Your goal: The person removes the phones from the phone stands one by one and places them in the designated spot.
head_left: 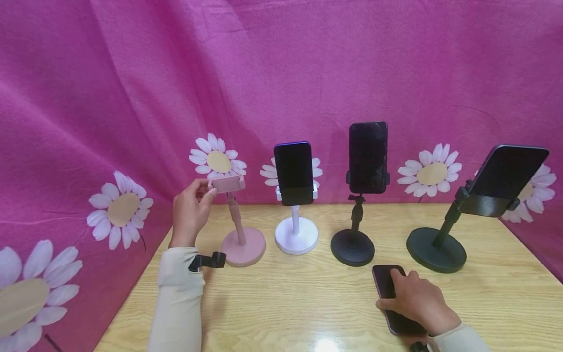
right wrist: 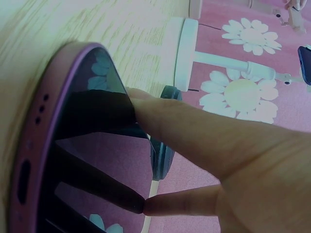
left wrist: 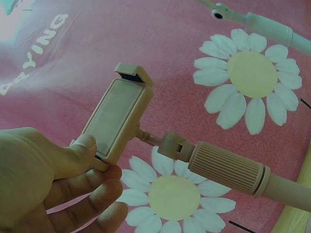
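Observation:
At the left, my left hand (head_left: 190, 210) pinches the near end of the clamp of a pink phone stand (head_left: 243, 247). The left wrist view shows the thumb on the edge of the clamp's face (left wrist: 115, 111), with fingers behind and below it. No phone sits in this clamp. At the front right, my right hand (head_left: 418, 300) lies over a dark smartphone (head_left: 387, 283) flat on the table, screen up. Its thumb touches the phone's side, and a fingertip rests on the screen in the right wrist view. Part of the phone is hidden under that hand.
A white stand (head_left: 295, 242), a black stand (head_left: 352, 249) and a dark green stand (head_left: 435, 252) stand in a row, each holding a phone upright or tilted. Pink cloth with daisies (head_left: 281, 73) hangs behind the wooden table (head_left: 272, 303).

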The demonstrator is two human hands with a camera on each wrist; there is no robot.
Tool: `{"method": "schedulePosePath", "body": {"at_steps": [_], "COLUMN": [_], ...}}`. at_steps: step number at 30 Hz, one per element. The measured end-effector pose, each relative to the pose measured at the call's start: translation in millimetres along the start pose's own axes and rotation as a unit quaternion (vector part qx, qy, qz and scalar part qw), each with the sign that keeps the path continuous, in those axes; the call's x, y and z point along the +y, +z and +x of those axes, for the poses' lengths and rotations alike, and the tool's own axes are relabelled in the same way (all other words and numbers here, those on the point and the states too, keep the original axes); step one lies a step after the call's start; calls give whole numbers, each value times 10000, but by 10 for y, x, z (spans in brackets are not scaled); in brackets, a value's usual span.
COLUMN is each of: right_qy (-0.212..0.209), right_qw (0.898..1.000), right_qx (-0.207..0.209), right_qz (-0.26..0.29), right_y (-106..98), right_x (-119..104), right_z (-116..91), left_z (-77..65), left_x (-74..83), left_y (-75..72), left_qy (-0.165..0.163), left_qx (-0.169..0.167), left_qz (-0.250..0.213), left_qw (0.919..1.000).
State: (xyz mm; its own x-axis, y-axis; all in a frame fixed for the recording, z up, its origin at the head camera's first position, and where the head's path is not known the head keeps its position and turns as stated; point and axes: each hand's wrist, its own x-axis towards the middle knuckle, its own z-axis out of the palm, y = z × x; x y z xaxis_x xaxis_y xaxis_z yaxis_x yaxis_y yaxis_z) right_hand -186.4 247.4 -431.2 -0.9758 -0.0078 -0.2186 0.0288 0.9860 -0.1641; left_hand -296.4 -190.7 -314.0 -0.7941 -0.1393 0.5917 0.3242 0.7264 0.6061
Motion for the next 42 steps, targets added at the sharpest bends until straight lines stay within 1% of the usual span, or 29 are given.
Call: {"method": "schedulePosePath", "body": {"at_steps": [4,11,15,19,24,28,36,42], "right_qy": [12,-29,-16,23,61,12,-48,-8], "right_qw": [10000,10000,10000,10000,10000,10000,10000,10000], "right_qx": [3,34,23,-11,-38,-16,43,15], "right_qz": [31,59,62,49,9,20,26,53], "right_y": [0,16,22,15,13,19,-3,-2], "right_x": [-3,1,3,0,-5,-3,1,2], "right_z": [4,23,33,38,37,19,-10,2], "left_z": [40,105,127,129,120,109,100,93], "left_x": [-28,-89,-125,-132,-117,-106,-111,-117], "left_y": [18,62,81,92,105,112,141,155], "left_qy": [-21,-195,-201,-235,-334,-427,-319,-346], "left_qx": [18,10,21,22,-65,-107,4,95], "left_qz": [-3,-40,-72,-121,-159,-201,-341,-369], "left_qw": [10000,9998,9998,9996,9993,9988,9989,9987]}}
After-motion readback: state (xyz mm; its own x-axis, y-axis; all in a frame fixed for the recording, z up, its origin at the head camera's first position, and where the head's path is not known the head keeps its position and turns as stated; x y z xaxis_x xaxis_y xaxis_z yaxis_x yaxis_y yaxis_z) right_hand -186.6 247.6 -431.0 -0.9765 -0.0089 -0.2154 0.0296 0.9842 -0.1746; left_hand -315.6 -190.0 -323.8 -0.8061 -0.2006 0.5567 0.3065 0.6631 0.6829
